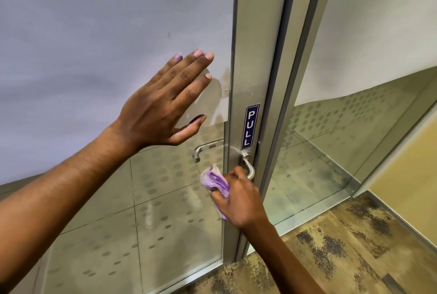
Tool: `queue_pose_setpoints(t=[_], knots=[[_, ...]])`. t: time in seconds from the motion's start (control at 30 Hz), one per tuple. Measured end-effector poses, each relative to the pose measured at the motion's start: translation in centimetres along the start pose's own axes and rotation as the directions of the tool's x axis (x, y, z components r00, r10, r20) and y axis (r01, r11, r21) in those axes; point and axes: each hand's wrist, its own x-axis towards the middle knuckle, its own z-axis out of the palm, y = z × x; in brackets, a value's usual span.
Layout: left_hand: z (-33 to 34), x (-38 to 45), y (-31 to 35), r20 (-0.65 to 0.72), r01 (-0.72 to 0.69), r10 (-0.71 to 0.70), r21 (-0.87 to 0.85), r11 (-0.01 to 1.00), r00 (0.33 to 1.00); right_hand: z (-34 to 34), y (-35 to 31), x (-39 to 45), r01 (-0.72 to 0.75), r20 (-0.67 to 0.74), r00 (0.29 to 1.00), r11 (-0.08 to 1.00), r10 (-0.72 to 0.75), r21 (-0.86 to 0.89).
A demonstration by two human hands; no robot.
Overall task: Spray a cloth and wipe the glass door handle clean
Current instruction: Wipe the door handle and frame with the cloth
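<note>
Wiping stage, by the look of it: right hand [238,196] at ~5 o'clock of frame, fingers closed on a bunched purple cloth [214,181], pressing toward the lower bend of the metal door handle [248,167] on the alu door frame [246,81]. Cloth sits at handle's 8 o'clock, just beside it; can't tell if fabric actually touches the lever, knuckles hide the contact. Left hand [165,102] at ~10 o'clock of handle, flat, fingers spread apart, holding nothing, palm on the glass panel [94,33] to brace. Risks: bare palm likely leaves fresh smears on glass. Door may swing if wipe pressure beats the brace, since PULL sticker [250,127] sits right above handle at 12 o'clock. Cloth is wadded, so loose tail could slip out or only the hand rubs metal. Second lever [205,149] behind glass at 9 o'clock may get missed. No spray bottle in view.
</note>
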Motion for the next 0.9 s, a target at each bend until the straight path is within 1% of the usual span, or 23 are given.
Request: queue_pose_setpoints(t=[0.13, 0.17, 0.23, 0.27, 0.33, 0.37, 0.43, 0.47, 0.5, 0.53, 0.6, 0.7, 0.8, 0.9], knots=[[0.0, 0.1, 0.1, -0.012, -0.002, 0.002, -0.014, 1.000, 1.000, 0.5, -1.3, -0.5, -0.018, 0.006, 1.000, 0.998, 0.018, 0.057], [0.0, 0.1, 0.1, -0.014, -0.005, 0.005, -0.015, 1.000, 1.000, 0.7, -1.5, -0.6, -0.020, 0.015, 1.000, 0.995, 0.019, 0.099], [-0.1, 0.2, 0.1, -0.019, -0.011, 0.011, -0.017, 1.000, 1.000, 0.9, -2.1, -1.1, -0.014, 0.071, 0.997, 0.965, -0.005, 0.263], [-0.1, 0.1, 0.1, -0.022, -0.012, 0.011, -0.017, 1.000, 1.000, 1.2, -2.4, -1.4, 0.011, 0.102, 0.994, 0.936, -0.050, 0.351], [-0.1, 0.1, 0.2, -0.022, -0.012, 0.012, -0.024, 1.000, 1.000, 2.1, -2.2, -2.4, 0.062, 0.103, 0.987, 0.874, -0.126, 0.481], [-0.1, 0.0, 0.1, -0.021, -0.009, 0.009, -0.025, 1.000, 1.000, 2.4, -2.0, -3.0, 0.062, 0.103, 0.985, 0.836, -0.140, 0.545], [-0.2, 0.0, 0.1, -0.023, -0.003, 0.003, -0.018, 1.000, 1.000, 1.9, -1.1, -4.3, 0.027, 0.098, 0.986, 0.715, -0.133, 0.699], [-0.2, 0.0, 0.1, -0.025, -0.001, 0.001, -0.014, 1.000, 1.000, 1.3, -0.4, -4.8, -0.001, 0.102, 0.988, 0.653, -0.116, 0.758], [-0.2, 0.0, 0.1, -0.027, 0.001, -0.002, -0.013, 1.000, 1.000, 0.3, 0.3, -5.2, -0.034, 0.112, 0.990, 0.614, -0.089, 0.789], [-0.1, 0.0, 0.1, -0.028, 0.003, -0.003, -0.013, 1.000, 1.000, -0.7, 1.0, -5.3, -0.060, 0.120, 0.991, 0.594, -0.062, 0.803], [-0.1, -0.1, 0.1, -0.027, 0.004, -0.004, -0.011, 1.000, 1.000, -2.7, 2.8, -5.6, -0.061, 0.088, 0.996, 0.597, -0.017, 0.800], [0.0, -0.1, 0.1, -0.025, 0.012, -0.012, -0.010, 1.000, 1.000, -4.6, 6.0, -5.4, 0.016, -0.076, 0.995, 0.626, 0.069, 0.780], [0.0, -0.1, 0.1, -0.024, 0.012, -0.012, -0.004, 1.000, 1.000, -5.3, 8.3, -4.8, 0.122, -0.254, 0.963, 0.695, 0.091, 0.708], [0.0, -0.1, 0.1, -0.027, 0.009, -0.009, 0.002, 1.000, 1.000, -5.7, 8.5, -3.8, 0.155, -0.317, 0.946, 0.755, 0.073, 0.637]])
